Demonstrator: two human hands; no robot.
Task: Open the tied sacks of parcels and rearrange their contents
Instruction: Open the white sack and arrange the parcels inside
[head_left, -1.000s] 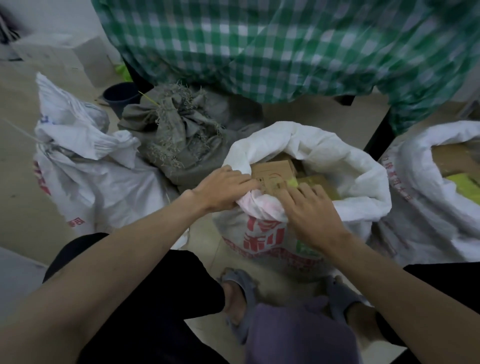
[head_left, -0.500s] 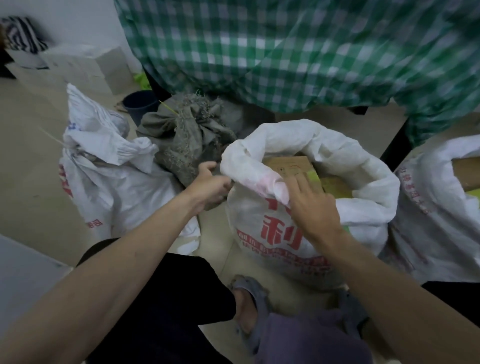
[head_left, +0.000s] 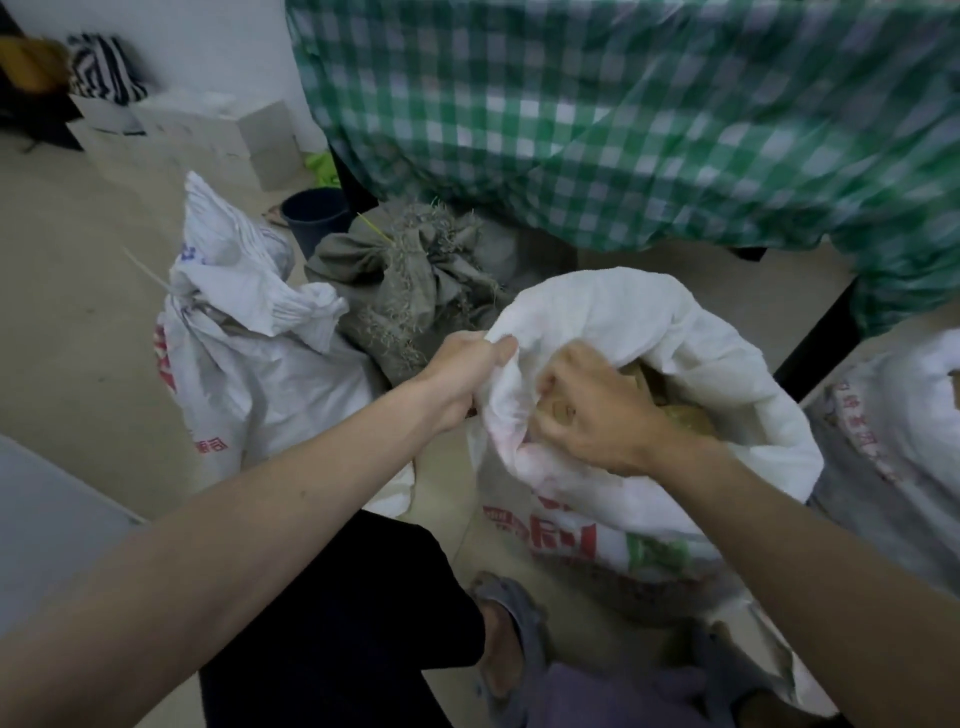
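At far left a tied white woven sack (head_left: 260, 364) stands on the floor, its neck bunched shut; red characters run along its side and low front, too blurred to read. Behind it sit a dark bucket (head_left: 314, 215) and a grey, frayed burlap sack (head_left: 415, 291), also knotted. The left hand (head_left: 460, 371) clenches the rolled-down rim of the open white sack (head_left: 649, 322) at centre — fingers wrapped round the fabric. The right hand (head_left: 597, 410) reaches inside the mouth, fingers curled around a brown cardboard parcel (head_left: 685, 415). Large red characters and a green mark are printed on this sack's front, upside down and illegible. At right — another white sack (head_left: 904, 415) with red print, beneath a green checked cloth (head_left: 623, 119).
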